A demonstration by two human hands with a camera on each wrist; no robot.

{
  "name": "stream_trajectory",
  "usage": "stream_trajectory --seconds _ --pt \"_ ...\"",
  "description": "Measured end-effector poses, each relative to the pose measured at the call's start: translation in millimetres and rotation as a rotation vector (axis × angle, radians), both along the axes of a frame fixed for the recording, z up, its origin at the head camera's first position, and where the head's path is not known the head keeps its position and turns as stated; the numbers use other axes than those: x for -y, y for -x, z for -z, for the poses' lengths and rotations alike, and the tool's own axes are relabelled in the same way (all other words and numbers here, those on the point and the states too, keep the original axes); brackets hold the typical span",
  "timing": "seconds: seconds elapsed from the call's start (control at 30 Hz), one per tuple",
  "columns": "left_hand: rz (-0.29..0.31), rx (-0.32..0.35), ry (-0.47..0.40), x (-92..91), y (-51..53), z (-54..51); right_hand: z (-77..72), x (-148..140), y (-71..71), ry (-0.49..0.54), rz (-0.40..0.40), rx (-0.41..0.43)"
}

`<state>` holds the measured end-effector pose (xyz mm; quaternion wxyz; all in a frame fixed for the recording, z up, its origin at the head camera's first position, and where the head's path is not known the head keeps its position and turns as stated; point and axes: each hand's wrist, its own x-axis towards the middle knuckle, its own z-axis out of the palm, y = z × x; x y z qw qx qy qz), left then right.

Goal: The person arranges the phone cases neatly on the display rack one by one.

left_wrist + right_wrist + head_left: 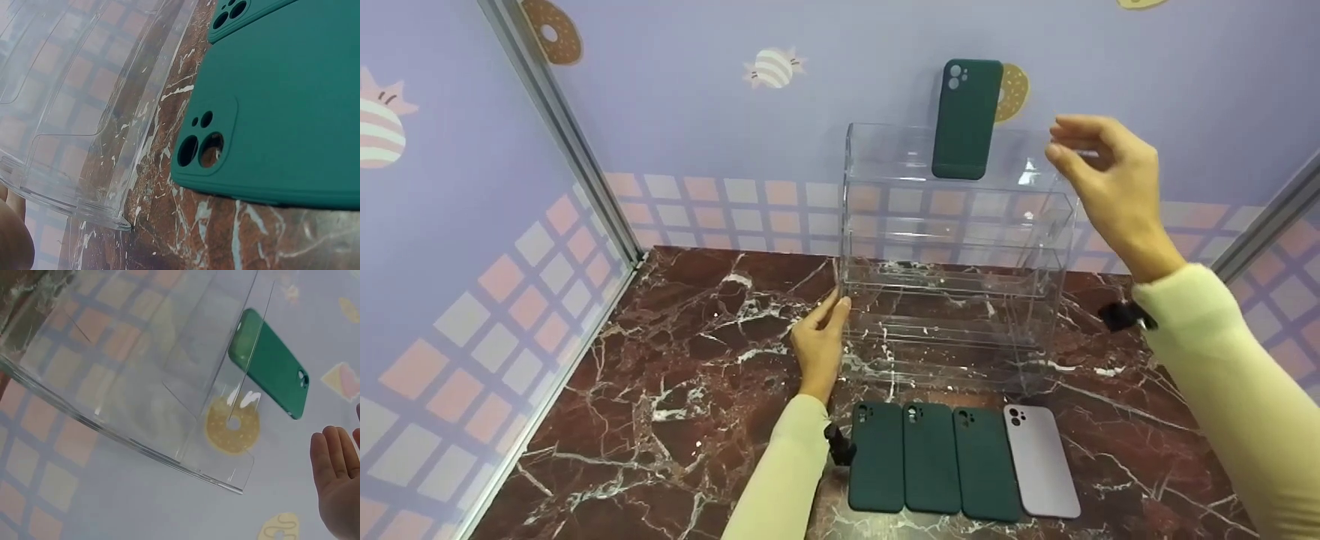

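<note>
- Behind the clear tiered stand (952,285) is a lilac wall (682,135) with printed doughnuts and pink and grey squares; under the stand is a dark red marble surface (697,360) with white veins.
- Your left hand (819,341) is low at the left side of the stand, with the fingers almost straight and their tips touching its side wall; whether they pinch this wall, I cannot tell.
- Your right hand (1121,169) is beside the upper right end of the stand, apart from it. Its fingers are softly bent, with a gap before the thumb, and they hold nothing.
- One green phone case (969,120) is in the top tier of the stand, upright and a little tilted, its camera holes at the upper end.
- In front of the stand, three green cases (931,459) and, at their right, one pale lilac case (1042,461) lie flat in a row, camera holes toward the stand.
- On both your arms, pale yellow sleeves (787,457) reach the wrists.
</note>
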<state>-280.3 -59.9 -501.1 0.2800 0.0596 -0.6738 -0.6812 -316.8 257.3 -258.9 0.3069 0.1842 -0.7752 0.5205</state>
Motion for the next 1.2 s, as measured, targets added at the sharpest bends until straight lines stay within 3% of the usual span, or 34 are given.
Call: stream_trajectory --seconds 0.23,0.6,1.2 --pt "-0.003 0.002 -0.019 1.0 1.9 -0.4 27.4 -8 -39.2 -0.028 -0.034 0.037" --pt "-0.002 0.014 -0.019 0.1 0.7 1.0 77.0 -23 -83.8 -0.107 0.000 0.066" --pt "0.018 0.012 -0.039 0.2 0.1 0.5 161.1 -56 -121.7 -0.162 0.061 0.190"
